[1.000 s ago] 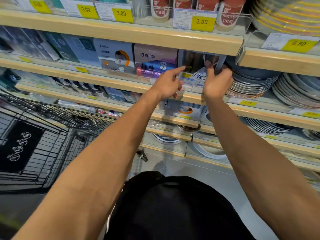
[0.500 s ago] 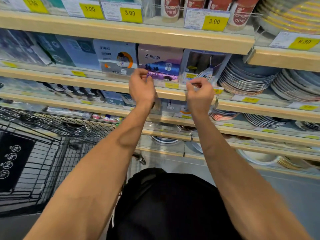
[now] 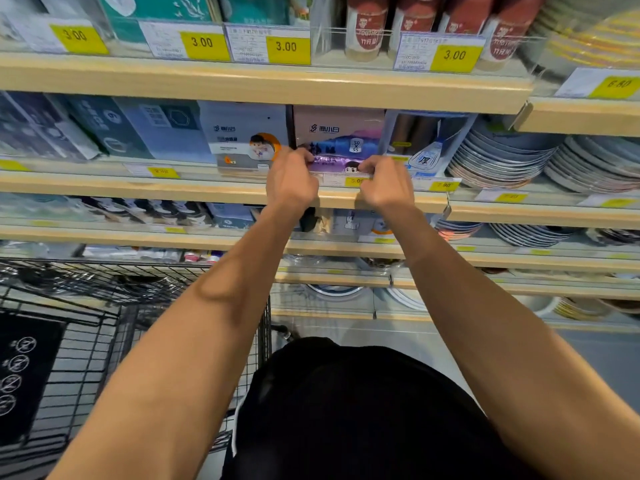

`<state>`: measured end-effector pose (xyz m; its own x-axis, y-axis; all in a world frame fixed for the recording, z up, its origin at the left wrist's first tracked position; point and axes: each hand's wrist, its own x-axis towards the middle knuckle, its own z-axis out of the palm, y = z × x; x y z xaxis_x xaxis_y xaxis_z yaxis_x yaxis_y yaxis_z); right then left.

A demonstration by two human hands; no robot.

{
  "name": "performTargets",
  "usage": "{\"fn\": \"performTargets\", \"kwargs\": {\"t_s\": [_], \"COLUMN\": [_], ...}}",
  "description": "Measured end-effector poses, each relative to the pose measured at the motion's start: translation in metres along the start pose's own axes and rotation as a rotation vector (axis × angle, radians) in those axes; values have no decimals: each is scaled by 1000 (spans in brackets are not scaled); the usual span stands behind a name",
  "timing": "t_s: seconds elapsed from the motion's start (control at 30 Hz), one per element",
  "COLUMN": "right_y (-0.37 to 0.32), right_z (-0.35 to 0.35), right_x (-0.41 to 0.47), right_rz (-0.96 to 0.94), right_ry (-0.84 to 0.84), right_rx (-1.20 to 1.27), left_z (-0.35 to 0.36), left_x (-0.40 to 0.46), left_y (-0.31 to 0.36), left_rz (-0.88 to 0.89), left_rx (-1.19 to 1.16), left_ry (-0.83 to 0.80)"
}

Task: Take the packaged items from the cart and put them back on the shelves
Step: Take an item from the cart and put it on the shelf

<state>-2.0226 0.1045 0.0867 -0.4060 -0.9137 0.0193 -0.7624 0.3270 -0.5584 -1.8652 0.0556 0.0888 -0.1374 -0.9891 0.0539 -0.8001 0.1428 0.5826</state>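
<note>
Two hands have shifted left from the clear-fronted package [image 3: 427, 147] to the purple package [image 3: 337, 140] standing on the shelf [image 3: 207, 194]. Head view: left hand [image 3: 291, 180] and right hand [image 3: 386, 183], fingers curled, grip its lower corners at the shelf lip, apparently straightening it. Cart [image 3: 104, 306] sits lower left.

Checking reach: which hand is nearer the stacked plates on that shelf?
Right. The right hand is at the purple package, just left of the stacked plates; the left hand is farther left.
</note>
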Motion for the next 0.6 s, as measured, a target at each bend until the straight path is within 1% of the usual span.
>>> {"fn": "performTargets", "kwargs": {"t_s": [0.2,0.3,0.37,0.43,0.5,0.53,0.57,0.6], "right_y": [2,-5,-14,-28,-50,-61,-71,-81], "right_z": [11,19,26,36,45,48,50,52], "right_x": [-8,-20,-29,-34,-35,-33,-32,-30], "right_rz": [40,37,-10,-91,-173,-207,-237,-258], "right_ry": [115,180,278,330,258,204,156,116], "right_rx": [-7,0,27,69,104,99,87,78], "left_z": [-9,-17,-24,-33,-45,-52,-57,-63], "left_x": [-8,-12,-17,-19,-17,-14,-10,-7], "left_y": [-7,-15,-26,-42,-61,-71,-82,-91], "left_rz": [118,188,185,109,-14,-82,-144,-191], "left_rx": [78,101,17,-136,-243,-259,-260,-258], "left_ry": [-87,-94,4,213,392,443,464,452]}}
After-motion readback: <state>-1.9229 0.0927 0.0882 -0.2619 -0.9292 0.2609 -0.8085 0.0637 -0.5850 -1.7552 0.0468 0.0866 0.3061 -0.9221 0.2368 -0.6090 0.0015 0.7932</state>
